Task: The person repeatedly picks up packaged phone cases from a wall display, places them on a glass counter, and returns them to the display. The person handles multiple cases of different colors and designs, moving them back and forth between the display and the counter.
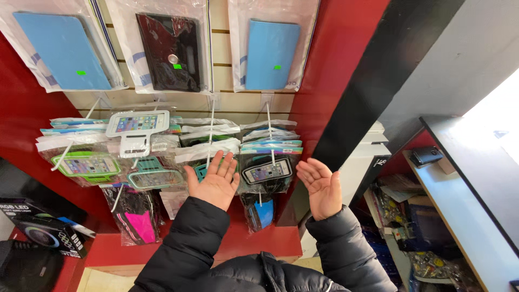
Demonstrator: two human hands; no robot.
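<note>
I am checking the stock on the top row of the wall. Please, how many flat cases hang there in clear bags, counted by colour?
Blue cases: 2, one at the left and one at the right
Black case: 1, in the middle
Total: 3

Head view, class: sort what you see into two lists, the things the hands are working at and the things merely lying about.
In hand:
- left hand, open, raised before the bagged green phone armband
- right hand, open, beside the bagged black phone armband

Lying about:
- two light blue flat cases in clear bags
- black flat case
- boxed ring light
</note>
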